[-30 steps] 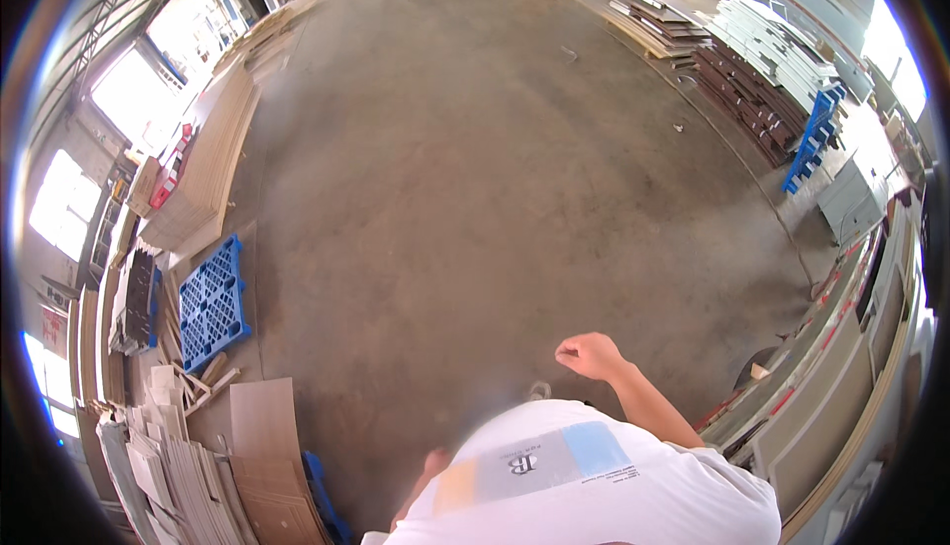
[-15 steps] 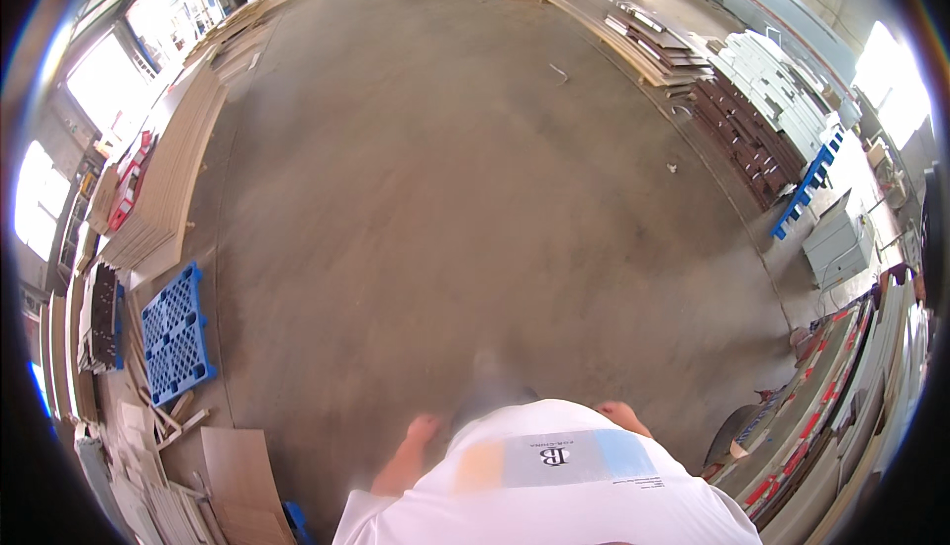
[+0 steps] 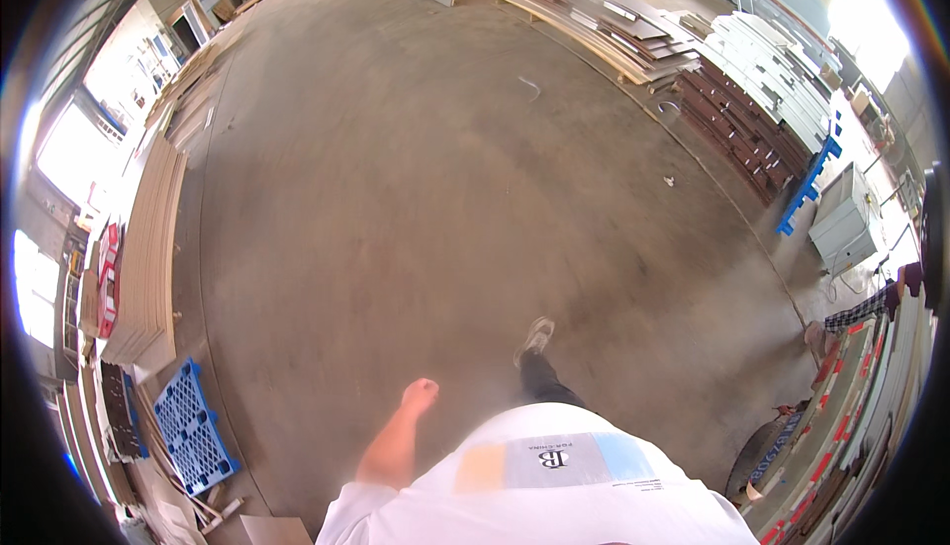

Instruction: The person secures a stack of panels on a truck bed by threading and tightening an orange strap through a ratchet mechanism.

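My left hand [image 3: 421, 396] swings out in front of my white shirt, over the concrete floor [image 3: 426, 209]. Its fingers are curled in, slightly smeared, and nothing shows in them. Nothing stands within its reach. My right hand is out of the picture, hidden beside or behind my body. One of my feet, in a light shoe [image 3: 535, 339], is stretched forward on the floor below the shirt.
Along the left side lie a tall stack of boards [image 3: 148, 258] and a tilted blue pallet [image 3: 193, 428]. Brown panels [image 3: 742, 130], white panels [image 3: 770, 70], another blue pallet [image 3: 811, 187] and a grey metal cabinet [image 3: 846, 224] line the right. Another person's checked leg [image 3: 857, 310] shows there.
My left hand has swung forward and up. My right hand has dropped from view. A foot has come out ahead, and the surroundings have shifted; another person's leg now appears at the right.
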A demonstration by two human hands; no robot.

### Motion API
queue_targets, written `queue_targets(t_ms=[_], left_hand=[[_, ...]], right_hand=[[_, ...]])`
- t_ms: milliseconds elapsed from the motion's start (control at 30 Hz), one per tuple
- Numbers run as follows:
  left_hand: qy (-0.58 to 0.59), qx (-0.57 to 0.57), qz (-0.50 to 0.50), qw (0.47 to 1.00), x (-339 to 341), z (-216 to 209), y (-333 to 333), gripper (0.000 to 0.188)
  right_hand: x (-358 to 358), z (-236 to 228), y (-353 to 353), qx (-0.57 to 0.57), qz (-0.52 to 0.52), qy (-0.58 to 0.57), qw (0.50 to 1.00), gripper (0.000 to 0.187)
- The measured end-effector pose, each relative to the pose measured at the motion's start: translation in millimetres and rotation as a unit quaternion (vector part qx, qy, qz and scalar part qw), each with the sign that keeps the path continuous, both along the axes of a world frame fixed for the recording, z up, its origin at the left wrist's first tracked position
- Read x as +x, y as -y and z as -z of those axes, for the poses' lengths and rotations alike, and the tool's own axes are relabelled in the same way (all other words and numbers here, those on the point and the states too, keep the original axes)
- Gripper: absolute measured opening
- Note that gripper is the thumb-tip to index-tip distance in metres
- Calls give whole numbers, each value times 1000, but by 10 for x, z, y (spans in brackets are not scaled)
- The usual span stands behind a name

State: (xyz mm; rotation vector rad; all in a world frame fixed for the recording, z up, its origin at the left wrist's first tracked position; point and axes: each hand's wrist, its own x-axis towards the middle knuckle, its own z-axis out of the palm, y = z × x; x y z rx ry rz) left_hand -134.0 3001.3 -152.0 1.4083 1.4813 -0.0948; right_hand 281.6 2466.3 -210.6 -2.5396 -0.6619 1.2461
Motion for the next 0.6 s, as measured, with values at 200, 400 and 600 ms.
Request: queue_targets(t_ms=[200,400,600], left_hand=[[-38,-31,54,997,943,145,-993,18],[19,28,43,998,1922,-180,-1832,29],[-27,-74,-4,997,2655,244,-2940,27]], right_hand=[[915,-339,-2317,110,121,-91,982,27],[2888,-1326,-4609,98,167,-96,976,21],[4105,-1830,-6405,186,211,-79,956,20]])
